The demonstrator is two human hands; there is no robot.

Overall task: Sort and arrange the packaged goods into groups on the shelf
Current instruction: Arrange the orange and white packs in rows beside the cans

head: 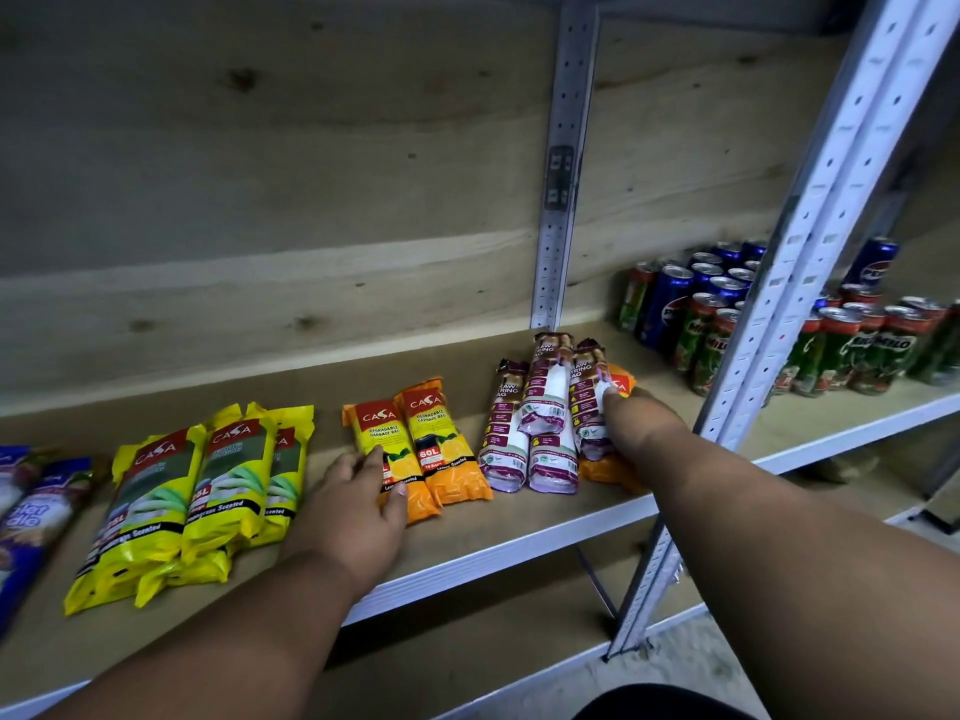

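Observation:
Two orange Casa garbage-bag packs (441,449) lie side by side in the middle of the wooden shelf (467,543). My left hand (358,496) rests on the left one, fingers spread, not closed around it. To the right lie several purple-and-white drawstring-bag packs (540,402), partly stacked. A third orange pack (605,470) lies at their right edge, partly under them. My right hand (644,423) covers its middle and grips it, with one fingertip touching the rightmost purple pack. Three yellow Casa packs (208,480) form a group on the left.
Blue-purple packs (31,517) lie at the far left edge. Milo and Pepsi cans (696,324) stand at the back right, past a white perforated upright (810,283). A second upright (561,174) runs up the plywood back wall. A lower shelf shows beneath.

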